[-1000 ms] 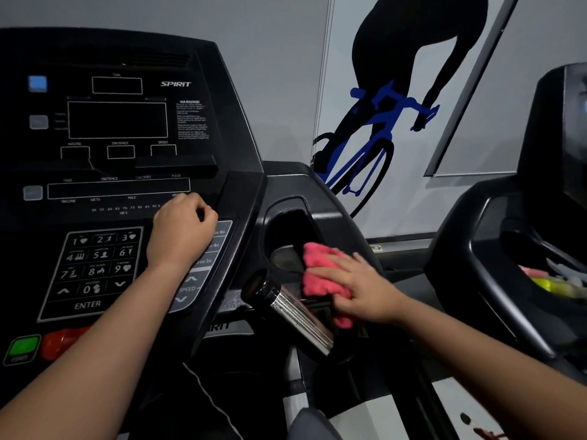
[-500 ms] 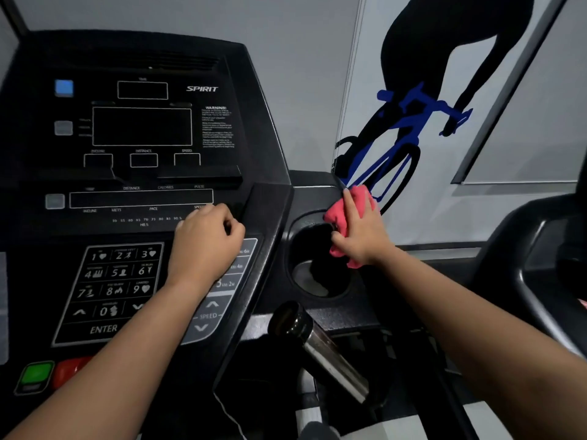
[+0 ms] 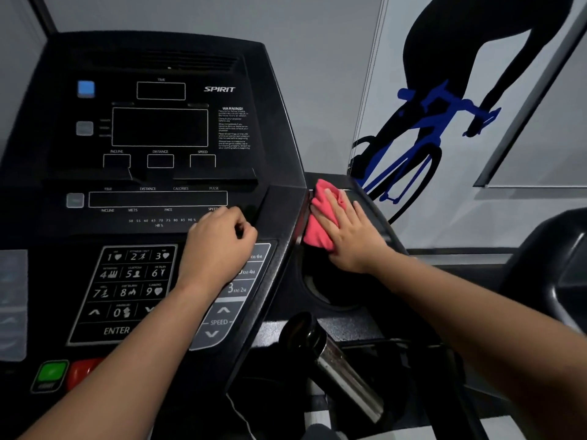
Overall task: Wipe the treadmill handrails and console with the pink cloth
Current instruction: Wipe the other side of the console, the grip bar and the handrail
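Note:
The black treadmill console (image 3: 158,128) fills the left half of the head view, with a number keypad (image 3: 127,287) low on its face. My right hand (image 3: 346,233) lies flat with straight fingers on the pink cloth (image 3: 317,214), pressing it onto the console's right wing just above the cup holder (image 3: 320,287). My left hand (image 3: 219,246) rests with curled fingers on the console face by the speed buttons (image 3: 219,322) and holds nothing. A chrome-and-black handrail grip (image 3: 336,360) sticks out below the cup holder.
Green (image 3: 50,373) and red (image 3: 81,369) buttons sit at the console's lower left. A second treadmill's black frame (image 3: 552,268) stands at the right edge. Behind is a wall with a cyclist graphic (image 3: 425,131).
My right hand carried the pink cloth from beside the handrail grip up past the cup holder rim to the top of the right wing. My left hand stayed on the console.

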The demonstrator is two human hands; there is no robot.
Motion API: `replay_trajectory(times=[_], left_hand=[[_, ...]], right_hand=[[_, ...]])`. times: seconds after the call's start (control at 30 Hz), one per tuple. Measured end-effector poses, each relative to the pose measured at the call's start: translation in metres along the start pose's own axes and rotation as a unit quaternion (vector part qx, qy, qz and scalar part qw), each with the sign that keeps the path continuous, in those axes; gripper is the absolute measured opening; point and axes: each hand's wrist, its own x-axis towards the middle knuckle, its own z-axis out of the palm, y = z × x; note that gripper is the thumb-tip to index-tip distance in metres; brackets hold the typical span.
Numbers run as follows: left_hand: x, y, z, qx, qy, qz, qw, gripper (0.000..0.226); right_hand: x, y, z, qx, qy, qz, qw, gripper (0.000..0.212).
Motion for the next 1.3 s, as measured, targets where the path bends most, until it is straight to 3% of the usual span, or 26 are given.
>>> replay_trajectory(times=[0.07,0.17,0.23,0.3,0.33,0.4,0.47,0.5,0.57,0.67,0.77,0.9,0.93,1.0,1.03,1.07,1.13,1.17,1.23,1.3], left_hand=[[-0.001,0.000,-0.001,-0.006,0.000,-0.002,1.000,0.017],[0.000,-0.001,-0.001,-0.005,0.004,-0.002,1.000,0.017],[-0.001,-0.001,-0.001,-0.006,0.007,-0.003,1.000,0.017],[-0.001,0.000,0.000,-0.006,0.007,-0.003,1.000,0.017],[-0.001,0.000,0.000,-0.005,0.005,-0.002,1.000,0.018],[-0.001,0.001,0.000,-0.001,0.004,0.000,1.000,0.019],[-0.001,0.001,0.000,0.005,0.006,0.002,1.000,0.019],[0.000,0.001,0.000,0.006,0.007,0.002,1.000,0.019],[0.000,0.001,0.000,0.006,0.005,0.000,1.000,0.019],[0.000,0.000,0.000,0.000,0.003,-0.005,1.000,0.019],[-0.001,-0.001,-0.001,-0.012,0.008,-0.009,1.000,0.018],[-0.001,-0.001,-0.002,-0.014,0.008,-0.010,1.000,0.018],[-0.002,-0.001,-0.002,-0.014,0.008,-0.008,1.000,0.018],[-0.001,-0.001,-0.001,-0.012,0.009,-0.005,1.000,0.019],[-0.001,-0.001,-0.001,-0.012,0.009,-0.004,1.000,0.019],[-0.002,0.000,-0.001,-0.013,0.008,-0.003,1.000,0.019],[-0.001,0.000,-0.001,-0.011,0.008,0.000,1.000,0.019],[-0.001,0.000,-0.001,-0.008,0.007,0.001,1.000,0.019],[-0.001,0.000,-0.001,-0.005,0.007,0.001,1.000,0.018],[-0.001,-0.001,-0.001,-0.003,0.008,0.001,1.000,0.018]], right_hand=[[-0.003,0.006,-0.004,0.043,-0.029,0.036,0.998,0.090],[-0.003,0.014,-0.011,0.155,-0.029,0.165,0.974,0.101],[-0.006,0.018,-0.024,0.293,-0.039,0.268,0.917,0.104],[-0.007,0.027,-0.027,0.388,-0.043,0.309,0.867,0.085],[-0.008,0.031,-0.029,0.417,-0.020,0.308,0.855,0.065],[-0.003,0.038,-0.026,0.488,0.065,0.350,0.797,0.039],[0.005,0.038,-0.034,0.515,0.157,0.386,0.749,0.041],[0.014,0.034,-0.037,0.495,0.201,0.386,0.752,0.052],[0.029,0.014,-0.046,0.441,0.224,0.306,0.813,0.073],[0.041,-0.024,-0.038,0.317,0.149,0.104,0.931,0.086],[0.036,-0.016,-0.015,0.211,0.096,0.063,0.971,0.095],[0.008,0.005,-0.008,0.174,0.060,0.137,0.973,0.100],[0.001,0.010,-0.009,0.225,0.063,0.175,0.956,0.101],[-0.010,0.024,-0.009,0.371,0.038,0.277,0.885,0.098],[-0.015,0.029,-0.013,0.435,0.020,0.309,0.845,0.089],[-0.020,0.034,-0.019,0.439,-0.005,0.325,0.838,0.071],[-0.029,0.042,-0.031,0.391,-0.028,0.344,0.853,0.026],[-0.032,0.045,-0.035,0.347,-0.018,0.363,0.865,0.018],[-0.033,0.050,-0.039,0.302,0.058,0.373,0.875,0.017],[-0.031,0.034,-0.050,0.278,0.099,0.319,0.901,0.027]])
